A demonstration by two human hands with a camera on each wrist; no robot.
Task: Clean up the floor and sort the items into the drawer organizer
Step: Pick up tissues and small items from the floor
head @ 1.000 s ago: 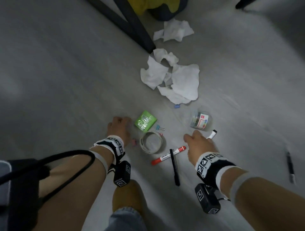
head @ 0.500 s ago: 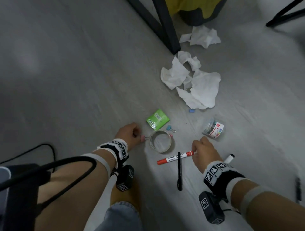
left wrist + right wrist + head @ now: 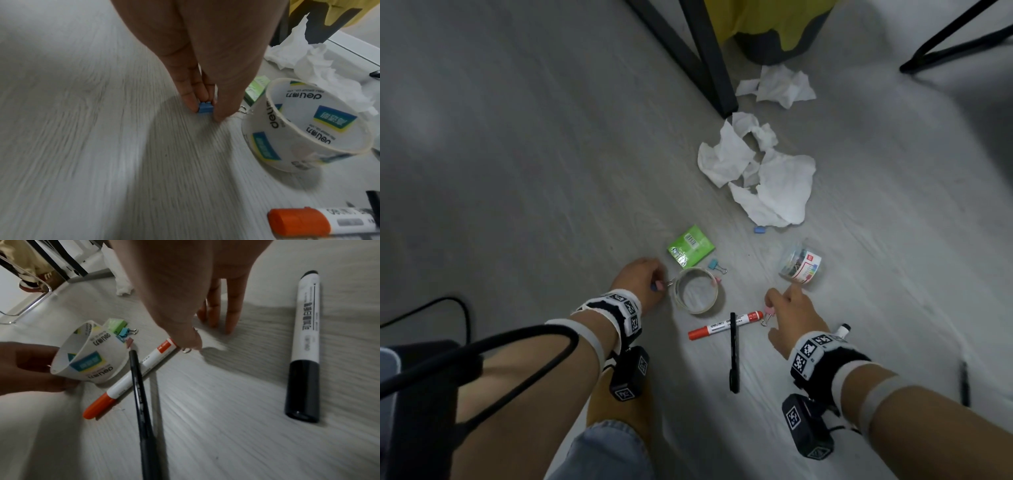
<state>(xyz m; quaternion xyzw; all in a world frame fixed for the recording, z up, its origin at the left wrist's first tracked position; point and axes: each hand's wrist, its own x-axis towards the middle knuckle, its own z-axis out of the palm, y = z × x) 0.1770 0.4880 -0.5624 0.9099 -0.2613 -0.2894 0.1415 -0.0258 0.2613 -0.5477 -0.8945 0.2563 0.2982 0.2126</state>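
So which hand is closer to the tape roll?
Left. The left hand sits right beside the tape roll, pinching a small clip; the right hand is farther off, past the red marker.

two markers (image 3: 304, 344), two pens (image 3: 733, 353), one tape roll (image 3: 697, 291).

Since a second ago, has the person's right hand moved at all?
Yes. The right hand has slid forward past the black-capped marker, toward the clip jar.

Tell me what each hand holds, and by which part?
The left hand pinches a blue binder clip by its body. The right hand pinches a pink binder clip; the exact part is hidden.
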